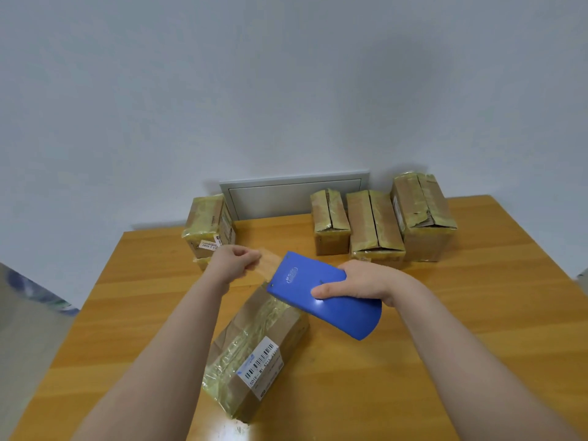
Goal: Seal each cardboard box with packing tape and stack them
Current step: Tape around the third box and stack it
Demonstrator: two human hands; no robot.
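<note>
A cardboard box (254, 351) with old tape and a barcode label lies slanted on the wooden table (477, 313) in front of me. Above its far end, my right hand (359, 281) grips a blue tape dispenser (321, 294). A strip of clear tape (269, 264) runs from the dispenser's front to my left hand (234, 261), which pinches its free end. Two taped boxes (208, 224) are stacked at the back left, the lower one mostly hidden. Three taped boxes (375, 224) stand in a row at the back right.
The table stands against a white wall with a grey panel (292, 194) behind it. Bare table surface lies to the right of the dispenser and along the left side. The table's left edge drops off to the floor.
</note>
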